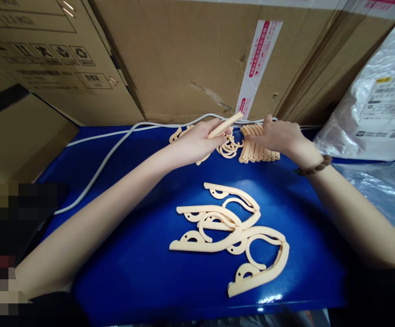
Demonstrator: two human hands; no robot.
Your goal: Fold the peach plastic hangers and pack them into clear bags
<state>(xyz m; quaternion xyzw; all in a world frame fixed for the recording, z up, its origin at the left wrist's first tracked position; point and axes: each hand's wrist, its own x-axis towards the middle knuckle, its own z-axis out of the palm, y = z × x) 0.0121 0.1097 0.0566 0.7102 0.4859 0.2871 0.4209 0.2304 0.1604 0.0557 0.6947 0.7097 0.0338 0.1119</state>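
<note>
One cream bar [226, 125] was held in the left hand [206, 141], whose fingers were curled round it; it sloped upward to the right, just left of the row of matching bars [252, 150]. The right hand [282, 136] reached over the far right part of that row, thumb against it or very near; its other fingers were mostly hidden, so I could not tell whether they gripped a piece. Immediately left of the row lay a pile of loose curved hooks [227, 149], partly covered by the left hand. On the near side of the row, three folded hangers [237, 225] overlapped one another, each with its two arms and a hook. All these rested on the blue tabletop [132, 254]. To the right of the row, a brown braided band [315, 166] circled the right wrist. Behind the row a white cable [97, 170] ran along the foot of a large cardboard box [190, 59] with red-and-white tape [260, 59]. Far left of the row stood a printed carton [64, 102]; well to its right were a white wrapped parcel [364, 113] with a label and some clear plastic [381, 190].
</note>
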